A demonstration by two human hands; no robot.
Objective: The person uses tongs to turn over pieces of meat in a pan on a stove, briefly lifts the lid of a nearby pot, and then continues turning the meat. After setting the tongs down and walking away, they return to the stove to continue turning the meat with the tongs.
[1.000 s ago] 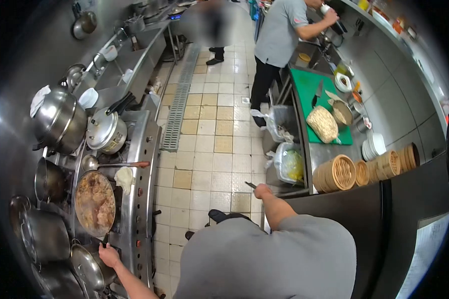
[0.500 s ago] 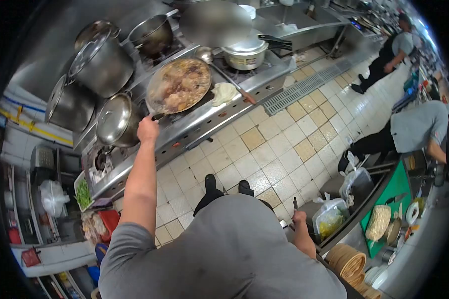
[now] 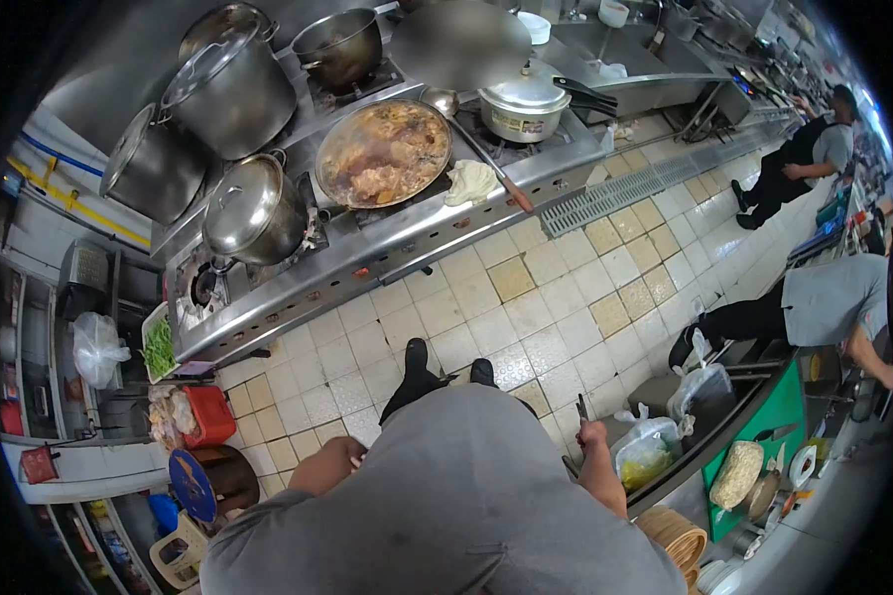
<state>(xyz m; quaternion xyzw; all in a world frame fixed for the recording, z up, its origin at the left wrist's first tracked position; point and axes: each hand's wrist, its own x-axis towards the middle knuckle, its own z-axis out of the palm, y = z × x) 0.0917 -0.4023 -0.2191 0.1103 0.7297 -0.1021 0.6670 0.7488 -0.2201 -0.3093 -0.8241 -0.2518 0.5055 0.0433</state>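
My left hand (image 3: pixel 341 462) is drawn in beside my left hip, fingers curled; a small pale bit shows at them, and I cannot tell what it is. In my right hand (image 3: pixel 592 433), low at my right side, is a slim dark metal tool (image 3: pixel 581 408) pointing up, its lower part hidden. On the stove in front sits a wide pan (image 3: pixel 385 154) of steaming brown food. A long-handled ladle (image 3: pixel 486 149) and a crumpled pale cloth (image 3: pixel 472 182) lie to the right of it.
Left of the pan stand a lidded pot (image 3: pixel 258 210) and tall stockpots (image 3: pixel 230 94). A pressure cooker (image 3: pixel 522 102) is at the right. Two people work at the right. A counter with a green board (image 3: pixel 782 416) and bagged bins (image 3: pixel 649 446) flank me; a red container (image 3: pixel 208 415) is on the left.
My left hand has let go of the pan's handle and come back to my hip. My right hand keeps its tool low at my side. The camera view has shifted slightly.
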